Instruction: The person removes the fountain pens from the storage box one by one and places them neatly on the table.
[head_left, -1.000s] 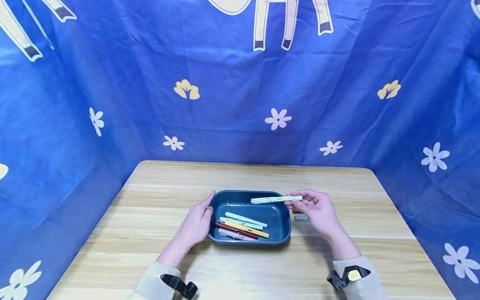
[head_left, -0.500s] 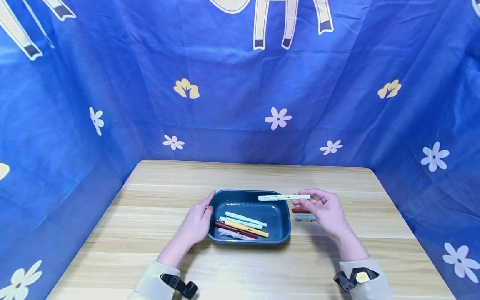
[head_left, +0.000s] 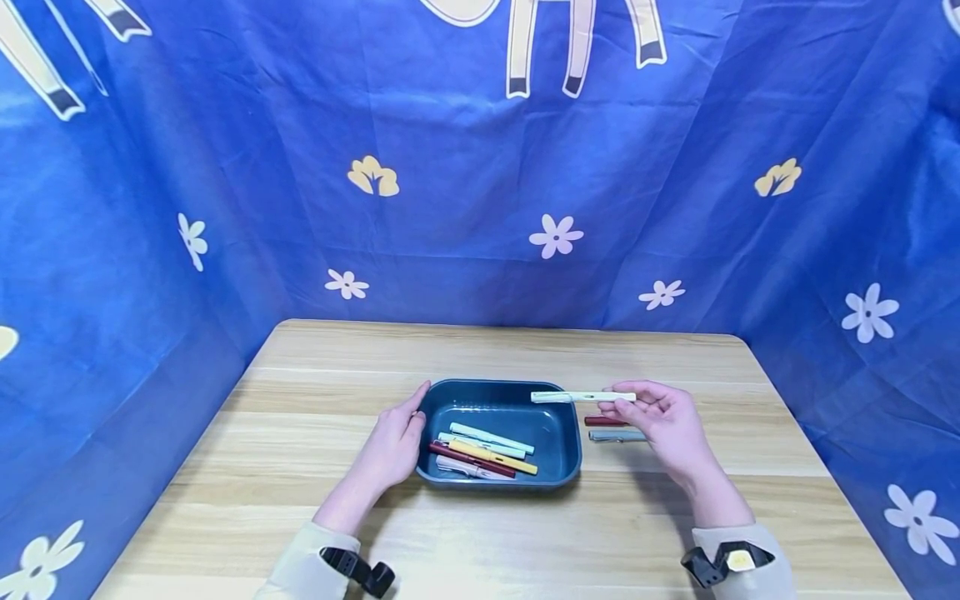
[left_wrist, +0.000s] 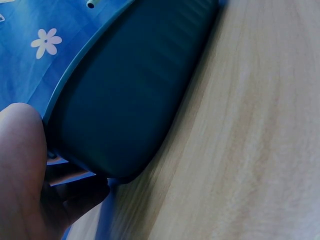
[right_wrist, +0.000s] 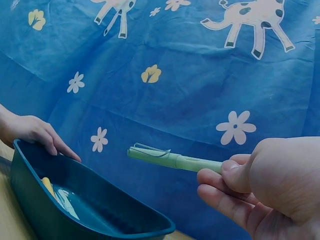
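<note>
My right hand (head_left: 667,421) pinches a pale green pen (right_wrist: 175,159) with a wire clip by one end, between thumb and fingers. The pen is raised above the right end of a dark teal plastic box (head_left: 555,442), lying nearly level. At the box's left end my left hand (head_left: 393,442) holds the rim and side. In the left wrist view, fingers (left_wrist: 82,197) bend against its outer wall. Several pens lie inside: a yellow pen (head_left: 517,462), a dark red pen (head_left: 480,462), a pale lilac pen (head_left: 465,469) and light blue-green ones.
To the right of the box, a dark red pen (head_left: 603,422) and a grey-blue pen (head_left: 611,435) lie on the wooden table (head_left: 330,358), partly covered by my right hand. A blue patterned cloth (head_left: 450,233) hangs behind the table and along both sides.
My right hand has moved rightward with the pale green pen, uncovering more of the two pens on the table. The left hand and box stay in place.
</note>
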